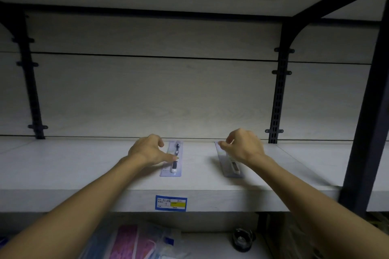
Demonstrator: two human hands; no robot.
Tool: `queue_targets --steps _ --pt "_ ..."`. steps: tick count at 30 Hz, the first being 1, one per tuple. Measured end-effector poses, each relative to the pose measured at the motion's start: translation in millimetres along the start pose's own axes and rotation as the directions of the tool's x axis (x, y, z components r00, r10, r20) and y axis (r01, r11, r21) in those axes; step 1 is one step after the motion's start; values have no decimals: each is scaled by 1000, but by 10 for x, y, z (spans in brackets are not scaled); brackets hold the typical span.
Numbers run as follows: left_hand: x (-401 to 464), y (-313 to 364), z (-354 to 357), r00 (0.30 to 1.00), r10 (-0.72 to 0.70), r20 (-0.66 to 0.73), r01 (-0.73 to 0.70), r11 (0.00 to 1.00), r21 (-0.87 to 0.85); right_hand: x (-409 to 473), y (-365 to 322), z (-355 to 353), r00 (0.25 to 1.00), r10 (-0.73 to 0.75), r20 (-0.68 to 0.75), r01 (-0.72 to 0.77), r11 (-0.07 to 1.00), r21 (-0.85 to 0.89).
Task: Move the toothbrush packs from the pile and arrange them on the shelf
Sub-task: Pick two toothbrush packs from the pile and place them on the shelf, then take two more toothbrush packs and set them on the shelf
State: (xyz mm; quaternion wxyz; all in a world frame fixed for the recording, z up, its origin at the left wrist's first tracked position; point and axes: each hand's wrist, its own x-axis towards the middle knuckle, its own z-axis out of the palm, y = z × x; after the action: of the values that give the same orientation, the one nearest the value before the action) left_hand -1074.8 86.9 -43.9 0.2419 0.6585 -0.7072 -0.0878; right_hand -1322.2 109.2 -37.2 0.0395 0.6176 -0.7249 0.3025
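Toothbrush packs lie flat on the shelf, lengthwise front to back and well apart. The left pack sits straight; the right pack is skewed, its far end angled leftward. To finish this placement well, I'd judge the right one wants turning parallel to its neighbour, then both nudging to line up at the front. The left hand rests beside its pack, thumb touching the blister, fingers loosely curled and holding nothing. The right hand covers its pack's middle, fingertips pinching the far end. A price label marks the shelf edge below.
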Motion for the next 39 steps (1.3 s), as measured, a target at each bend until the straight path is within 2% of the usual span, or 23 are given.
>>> queue_targets --steps 5,9,12,17,25,31,39 --pt "-293 -3 -48 979 101 -176 -67 979 191 -107 -142 -14 983 -181 -38 181 984 -2" --pt "-539 -103 -152 954 161 -255 -73 944 321 -183 -341 93 934 -348 -74 349 937 -2" --pt "-728 -263 -251 943 163 -290 -55 936 348 -312 -568 213 883 -460 -89 463 886 18" --pt "-997 -569 -456 931 151 -332 -12 923 384 -552 -995 342 820 -566 -80 570 820 42" --pt "-1307 -1405 -1020 912 119 -391 53 914 402 -894 -2009 432 731 -675 -96 681 731 43" --pt "-1633 -2306 -1606 902 111 -417 77 909 410 -1359 -3047 675 702 -705 -104 712 694 104" --pt "-2076 -3633 -2371 903 14 -430 189 884 428 -2041 -4497 1071 632 -764 -128 773 611 171"
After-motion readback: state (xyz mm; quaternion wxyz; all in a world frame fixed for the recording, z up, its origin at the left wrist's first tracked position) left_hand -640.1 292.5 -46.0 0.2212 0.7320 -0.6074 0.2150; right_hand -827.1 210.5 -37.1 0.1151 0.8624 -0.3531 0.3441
